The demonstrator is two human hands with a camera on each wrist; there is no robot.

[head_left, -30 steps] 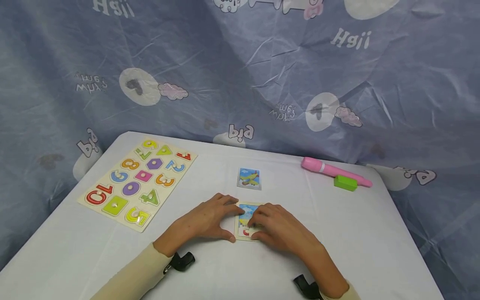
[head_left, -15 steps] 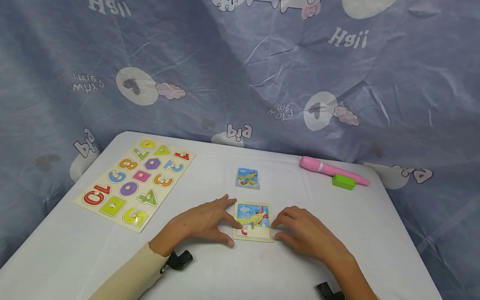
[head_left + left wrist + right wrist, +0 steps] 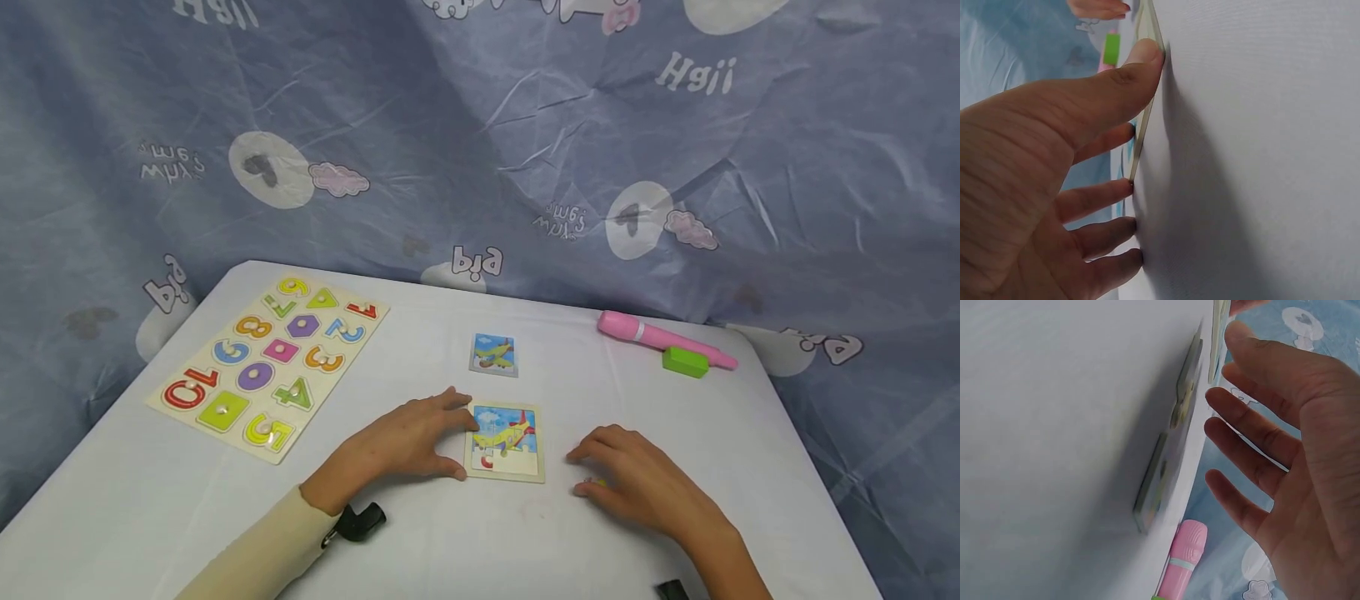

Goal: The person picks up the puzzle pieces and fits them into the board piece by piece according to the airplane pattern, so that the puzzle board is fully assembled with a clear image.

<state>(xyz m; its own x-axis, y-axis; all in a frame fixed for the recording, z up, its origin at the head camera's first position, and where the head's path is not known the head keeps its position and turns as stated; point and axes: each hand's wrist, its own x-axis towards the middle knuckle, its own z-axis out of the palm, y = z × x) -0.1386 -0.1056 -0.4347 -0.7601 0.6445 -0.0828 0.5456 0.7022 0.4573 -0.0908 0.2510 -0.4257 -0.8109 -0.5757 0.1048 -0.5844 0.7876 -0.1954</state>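
A small wooden jigsaw tray (image 3: 517, 478) with a yellow aeroplane picture lies in the middle of the table; part of its lower right shows bare wood. At the tray's left edge, my left hand (image 3: 411, 437) rests with thumb and fingers spread, touching the rim. My right hand (image 3: 645, 479) is apart from the tray on its right, fingers loosely bent and holding nothing. Beneath it, the right wrist view shows jigsaw pieces (image 3: 1150, 484) on the tabletop, mostly hidden by the hand in the head view.
Behind the tray lies a small aeroplane picture card (image 3: 494, 355). A number-and-shape peg board (image 3: 288, 400) is at the left. To the back right are a pink toy microphone (image 3: 660, 336) and a green block (image 3: 686, 362). A blue patterned cloth (image 3: 420, 108) hangs behind the table.
My right hand has moved off the tray to the right, uncovering the aeroplane picture. My left hand stays at the left rim; its index finger has shifted up from the picture's lower left.
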